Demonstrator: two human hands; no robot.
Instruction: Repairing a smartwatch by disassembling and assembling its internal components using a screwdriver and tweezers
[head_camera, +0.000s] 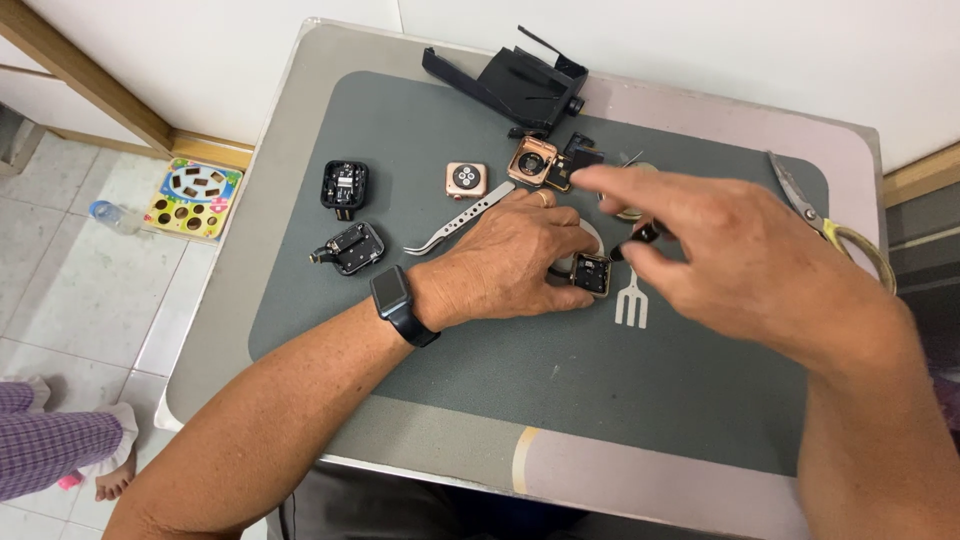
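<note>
A small square watch case (591, 273) is pinned to the grey mat (420, 330), near its centre, under the fingers of the left hand (510, 262). The right hand (720, 250) is held just above it, a small dark part (645, 233) pinched between thumb and finger. Tweezers (460, 222) are laid beside the left hand; scissors (825, 220) are seen at the right edge.

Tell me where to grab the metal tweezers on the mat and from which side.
Take the tweezers at the middle of the two flat arms, pinching across their width from above. They lie flat on the grey mat, curved tip pointing left and down, the wider back end running under the left hand. So come in from the left, the open side, clear of the tip and that hand.
</note>
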